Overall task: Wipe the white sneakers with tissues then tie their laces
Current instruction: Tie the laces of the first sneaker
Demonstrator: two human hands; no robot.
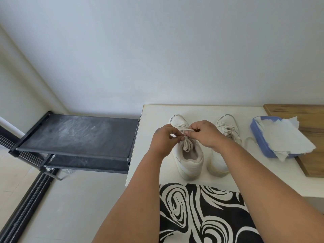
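Two white sneakers stand side by side on a white table [152, 155], toes pointing away from me. Over the left sneaker [190, 160], my left hand [164, 140] and my right hand [206, 133] each pinch a strand of its white lace [186, 131] above the tongue. The right sneaker [226, 127] is partly hidden behind my right forearm; its laces lie loose, one end trailing on the table toward the tissues. A blue tray [263, 148] at the right holds a pile of white tissues [284, 135].
A wooden board [308, 118] lies under the tray at the table's far right. A black shoe rack [78, 135] stands left of the table, on a light floor. A black-and-white patterned cloth [201, 213] covers my lap at the table's near edge.
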